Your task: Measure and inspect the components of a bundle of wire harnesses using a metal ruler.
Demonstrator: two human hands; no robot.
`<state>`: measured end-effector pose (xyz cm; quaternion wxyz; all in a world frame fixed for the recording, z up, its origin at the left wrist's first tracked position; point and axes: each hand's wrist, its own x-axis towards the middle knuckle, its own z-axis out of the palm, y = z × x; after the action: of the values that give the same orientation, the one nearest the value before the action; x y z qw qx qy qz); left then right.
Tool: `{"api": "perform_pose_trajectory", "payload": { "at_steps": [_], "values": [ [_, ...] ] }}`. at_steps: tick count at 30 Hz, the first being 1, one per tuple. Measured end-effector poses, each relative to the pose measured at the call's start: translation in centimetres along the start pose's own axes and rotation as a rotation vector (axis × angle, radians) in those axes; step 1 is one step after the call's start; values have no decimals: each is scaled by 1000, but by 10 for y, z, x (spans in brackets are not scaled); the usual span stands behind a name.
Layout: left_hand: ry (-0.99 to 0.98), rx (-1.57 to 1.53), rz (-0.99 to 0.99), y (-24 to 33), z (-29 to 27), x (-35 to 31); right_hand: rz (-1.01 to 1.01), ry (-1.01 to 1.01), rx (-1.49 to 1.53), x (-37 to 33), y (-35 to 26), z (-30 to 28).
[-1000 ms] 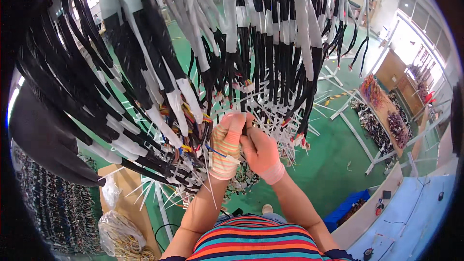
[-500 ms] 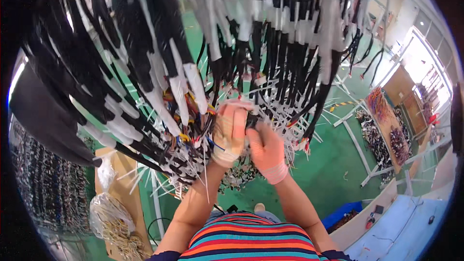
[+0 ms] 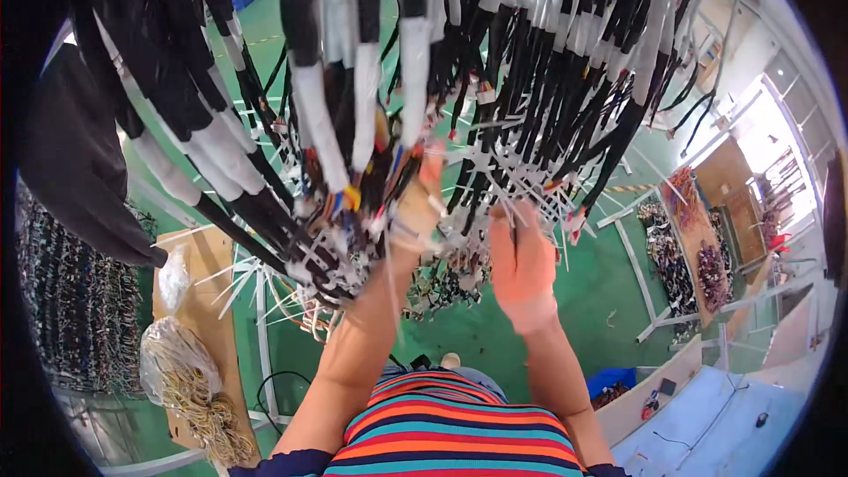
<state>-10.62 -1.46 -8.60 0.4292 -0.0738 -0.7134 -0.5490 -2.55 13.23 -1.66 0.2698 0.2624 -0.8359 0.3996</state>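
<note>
Thick wire harnesses (image 3: 362,106), wrapped in black and white sleeving, hang down in front of me. Their lower ends carry coloured wires, connectors and many thin white cable ties (image 3: 481,159). My left hand (image 3: 417,208), in a pale glove with pinkish fingers, reaches up among the wire ends in the middle; motion smears its fingers, and harnesses partly hide it. To its right, my right hand (image 3: 523,274), gloved in pink, is held up at the cable ties. Its fingers are drawn together, and I cannot make out what is between them.
At lower left, a brown board (image 3: 231,327) bears a plastic bag of yellowish wires (image 3: 181,362). Dark cloth (image 3: 84,159) hangs at the left. A rack of wires (image 3: 685,247) stands right, beyond a pale blue tabletop (image 3: 715,424). The floor (image 3: 583,353) is green.
My hands, close together before, are now apart: the right has moved right and the left stays among the harness ends. The hanging harnesses have shifted in view.
</note>
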Motion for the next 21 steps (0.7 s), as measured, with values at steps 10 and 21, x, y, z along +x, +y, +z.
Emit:
{"api": "perform_pose_trajectory", "payload": {
  "at_steps": [10,21],
  "values": [
    [-178,-489,-281,78,-47,-11,199,-69,256,11,-47,16],
    [-239,-381,-363,77,-63,-6,73,139,79,24,-34,41]
  ]
}}
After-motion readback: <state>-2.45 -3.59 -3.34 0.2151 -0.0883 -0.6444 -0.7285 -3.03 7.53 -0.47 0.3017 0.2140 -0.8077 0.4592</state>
